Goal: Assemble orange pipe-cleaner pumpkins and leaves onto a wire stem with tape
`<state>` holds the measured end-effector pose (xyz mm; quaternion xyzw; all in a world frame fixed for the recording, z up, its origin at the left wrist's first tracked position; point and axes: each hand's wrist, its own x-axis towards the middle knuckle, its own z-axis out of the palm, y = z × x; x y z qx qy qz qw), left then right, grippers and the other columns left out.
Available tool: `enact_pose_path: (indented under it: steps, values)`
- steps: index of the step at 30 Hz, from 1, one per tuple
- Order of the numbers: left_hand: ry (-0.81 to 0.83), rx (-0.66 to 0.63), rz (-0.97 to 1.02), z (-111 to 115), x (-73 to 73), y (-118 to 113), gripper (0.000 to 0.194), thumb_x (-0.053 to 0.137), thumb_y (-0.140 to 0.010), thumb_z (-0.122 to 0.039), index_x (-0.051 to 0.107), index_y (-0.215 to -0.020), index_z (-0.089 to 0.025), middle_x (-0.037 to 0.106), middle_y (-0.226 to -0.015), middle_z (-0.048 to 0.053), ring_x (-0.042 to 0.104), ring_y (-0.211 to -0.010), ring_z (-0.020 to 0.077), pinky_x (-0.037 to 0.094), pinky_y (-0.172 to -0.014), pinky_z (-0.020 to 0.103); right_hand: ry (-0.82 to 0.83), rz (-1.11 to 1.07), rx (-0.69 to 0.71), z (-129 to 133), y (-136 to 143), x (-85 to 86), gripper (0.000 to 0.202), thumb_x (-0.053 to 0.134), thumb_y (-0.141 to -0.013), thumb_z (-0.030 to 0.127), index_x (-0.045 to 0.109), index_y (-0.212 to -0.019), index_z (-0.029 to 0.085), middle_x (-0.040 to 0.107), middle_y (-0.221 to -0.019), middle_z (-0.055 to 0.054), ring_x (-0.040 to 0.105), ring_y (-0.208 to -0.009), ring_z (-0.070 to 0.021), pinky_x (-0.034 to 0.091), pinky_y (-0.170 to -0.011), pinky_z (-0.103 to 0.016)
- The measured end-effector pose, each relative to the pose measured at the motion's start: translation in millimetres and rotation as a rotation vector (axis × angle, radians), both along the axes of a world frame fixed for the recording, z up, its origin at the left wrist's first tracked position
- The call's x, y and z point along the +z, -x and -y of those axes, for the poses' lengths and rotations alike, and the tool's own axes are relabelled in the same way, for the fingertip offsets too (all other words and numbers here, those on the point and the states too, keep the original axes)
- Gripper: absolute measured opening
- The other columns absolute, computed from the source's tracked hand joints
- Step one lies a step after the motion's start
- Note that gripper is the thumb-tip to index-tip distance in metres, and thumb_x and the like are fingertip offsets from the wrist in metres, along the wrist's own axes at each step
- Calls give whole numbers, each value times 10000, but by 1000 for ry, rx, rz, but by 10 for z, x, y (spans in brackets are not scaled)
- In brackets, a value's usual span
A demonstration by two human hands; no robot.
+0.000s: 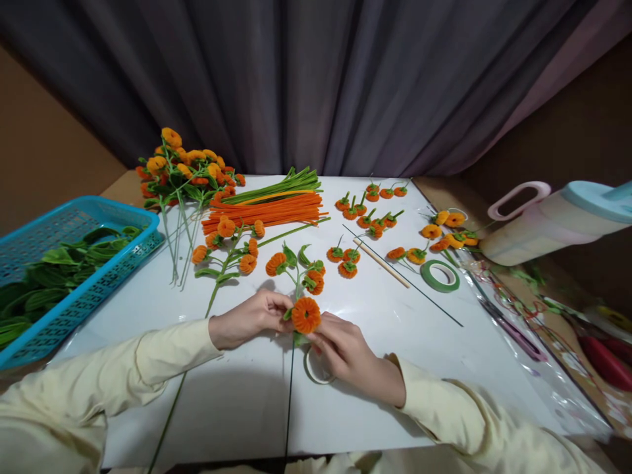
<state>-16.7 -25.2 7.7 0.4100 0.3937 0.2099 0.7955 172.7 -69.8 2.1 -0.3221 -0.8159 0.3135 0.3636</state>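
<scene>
My left hand (pixel 259 317) pinches the stem of an orange pipe-cleaner flower spray just behind its front bloom (pixel 306 316). More orange blooms (pixel 315 282) and green leaves (pixel 290 255) on this spray point away from me. My right hand (pixel 353 352) is closed at the stem from the other side, below the bloom. Under its fingers shows a ring-shaped roll of floral tape (pixel 311 374), partly covered by the hand. A dark thin stem wire (pixel 289 401) runs from the hands toward the near table edge. The bloom hides some of my fingertips.
A blue basket (pixel 89 293) of green leaves stands left. Behind lie finished flowers (pixel 182 164) and orange pipe cleaners (pixel 266 209). A finished spray (pixel 222 266) lies left of my hands. Loose blooms (pixel 348 268), green tape (pixel 440 276), scissors (pixel 518 336) and a tumbler (pixel 548 220) are right.
</scene>
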Motion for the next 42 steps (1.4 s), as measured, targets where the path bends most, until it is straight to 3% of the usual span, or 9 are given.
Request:
enact_pose_path:
  steps: [4, 16, 22, 31, 37, 42]
  values:
    - [99, -61, 130, 7, 23, -25, 141, 749, -548, -114, 674, -667, -109, 632, -649, 9, 550, -636, 109, 422, -640, 206, -132, -35, 9, -4, 8, -40, 227, 334, -896, 94, 548, -894, 171, 571, -665, -47, 463, -609, -160, 407, -593, -277]
    - [125, -116, 112, 34, -56, -29, 99, 764, -566, -138, 688, -610, -92, 625, -582, 9, 548, -595, 96, 438, -636, 200, -113, -169, -43, 19, 45, -49, 237, 403, -885, 97, 626, -868, 174, 587, -592, -33, 478, -551, -153, 391, -546, -271]
    - [121, -63, 99, 25, -61, -30, 142, 785, -508, -134, 649, -491, -94, 584, -490, -9, 486, -507, 65, 400, -544, 167, -46, -173, -49, 9, 40, -5, 222, 438, -904, 146, 646, -832, 174, 631, -621, -30, 528, -563, -132, 426, -580, -244]
    - [95, -69, 76, 34, -73, -14, 106, 775, -528, -147, 682, -536, -97, 607, -519, 7, 506, -533, 83, 394, -561, 184, -154, -123, -66, 29, 22, 6, 206, 437, -899, 142, 639, -859, 145, 611, -605, -43, 501, -539, -140, 425, -554, -258]
    - [72, -43, 95, 37, -91, -12, 101, 773, -547, -157, 691, -560, -99, 616, -547, 9, 502, -539, 85, 383, -558, 191, 79, -136, -154, 59, 8, 11, 102, 528, -875, 225, 598, -898, 155, 664, -722, -56, 589, -664, -146, 457, -620, -239]
    - [52, -48, 86, 42, -65, -19, 98, 765, -557, -161, 694, -562, -94, 601, -543, 11, 497, -560, 96, 375, -567, 201, 334, -160, -96, 35, 30, 27, 184, 648, -785, 294, 619, -704, 131, 562, -546, 8, 441, -475, -82, 360, -470, -191]
